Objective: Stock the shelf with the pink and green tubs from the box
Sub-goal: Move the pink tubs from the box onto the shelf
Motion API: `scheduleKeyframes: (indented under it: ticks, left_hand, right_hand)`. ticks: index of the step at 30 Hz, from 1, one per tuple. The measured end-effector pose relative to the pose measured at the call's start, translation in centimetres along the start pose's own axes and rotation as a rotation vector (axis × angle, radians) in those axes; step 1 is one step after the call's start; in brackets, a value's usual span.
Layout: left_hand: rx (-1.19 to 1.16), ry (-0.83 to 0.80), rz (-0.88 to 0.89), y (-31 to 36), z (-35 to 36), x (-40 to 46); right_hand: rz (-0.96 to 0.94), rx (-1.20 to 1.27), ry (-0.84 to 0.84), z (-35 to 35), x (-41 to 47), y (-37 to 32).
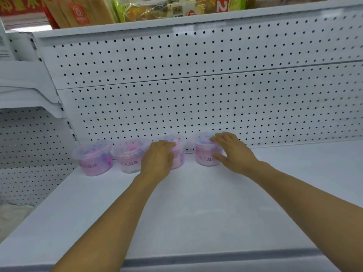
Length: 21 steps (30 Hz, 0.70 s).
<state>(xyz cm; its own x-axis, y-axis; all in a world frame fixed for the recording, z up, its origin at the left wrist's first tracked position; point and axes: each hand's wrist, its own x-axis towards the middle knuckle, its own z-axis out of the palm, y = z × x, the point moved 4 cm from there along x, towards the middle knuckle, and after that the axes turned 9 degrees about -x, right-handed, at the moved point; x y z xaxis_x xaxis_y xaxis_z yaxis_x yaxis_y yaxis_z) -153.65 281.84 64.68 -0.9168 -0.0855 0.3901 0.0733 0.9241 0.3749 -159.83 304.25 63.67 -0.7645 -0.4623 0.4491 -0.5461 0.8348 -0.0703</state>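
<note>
Pink tubs, four along pegboard, third tub (177, 154) half hidden by left hand (157, 160) gripping it, right hand (231, 152) loosely open over fourth tub (206, 154), white shelf (196, 203).

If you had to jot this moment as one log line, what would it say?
pink tubs on shelf: four, back row | left hand: on third tub | right hand: on fourth tub | green tubs: none visible

head cam | faces forward-down | close over shelf (196, 203) | edges somewhat blurred
</note>
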Motion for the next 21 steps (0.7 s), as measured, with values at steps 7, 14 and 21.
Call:
scheduleKeyframes:
  ticks: [7, 14, 21]
  left_hand:
    - [0.109, 0.027, 0.229, 6.0, -0.5, -4.2]
    - [-0.185, -0.020, 0.463, 15.6, 2.5, -12.9]
    - [-0.428, -0.199, 0.785, 28.3, 8.0, -20.4]
  right_hand:
    - [0.166, -0.194, 0.091, -3.7, -8.2, 0.0]
    - [0.453, -0.278, 0.209, -8.5, -22.8, 0.5]
    - [0.732, -0.384, 0.267, -13.2, -38.9, 4.0]
